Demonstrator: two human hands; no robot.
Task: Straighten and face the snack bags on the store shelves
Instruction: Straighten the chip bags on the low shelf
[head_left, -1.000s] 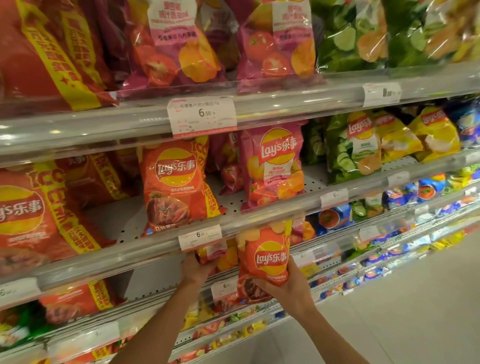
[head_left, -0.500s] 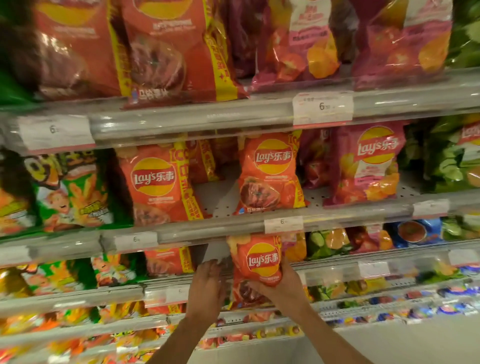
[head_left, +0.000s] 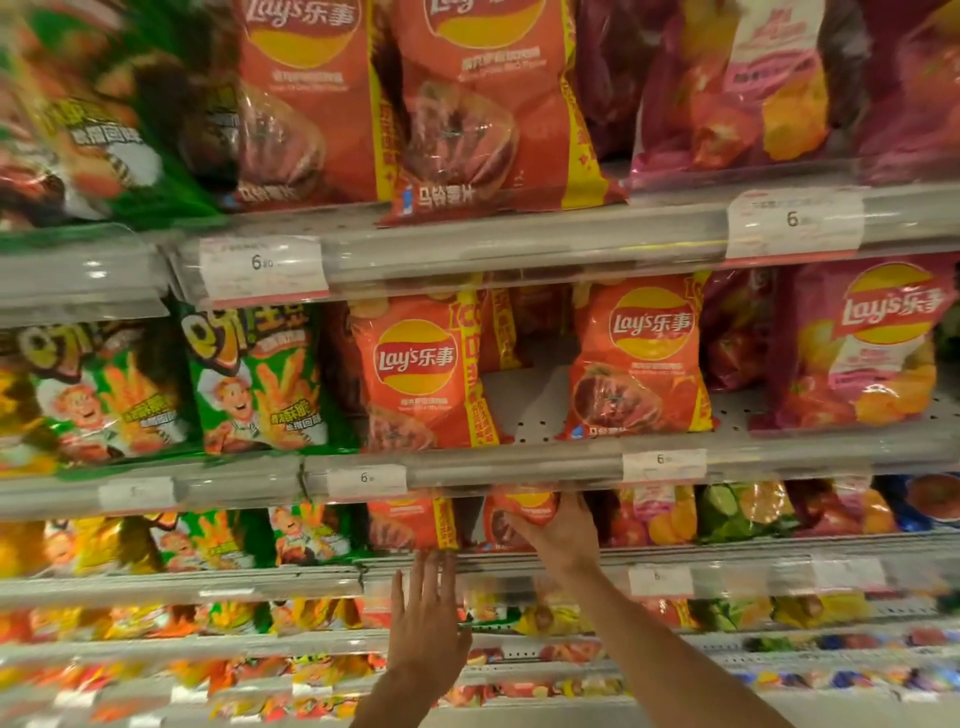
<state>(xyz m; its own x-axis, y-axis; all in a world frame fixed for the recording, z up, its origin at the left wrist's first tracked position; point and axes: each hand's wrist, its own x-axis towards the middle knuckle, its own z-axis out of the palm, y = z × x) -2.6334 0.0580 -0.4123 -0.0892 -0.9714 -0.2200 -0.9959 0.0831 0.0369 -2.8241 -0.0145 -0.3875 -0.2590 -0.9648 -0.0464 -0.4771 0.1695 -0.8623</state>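
Store shelves (head_left: 519, 467) of Lay's bags; right hand (head_left: 563, 530) grips an orange Lay's bag (head_left: 519, 512).

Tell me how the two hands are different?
The left hand is flat with straight, spread fingers and holds nothing; the right hand grips a red bag. The left hand sits lower, at the shelf rail; the right hand reaches higher, into the shelf. Both are bare and reach up toward the same shelf.
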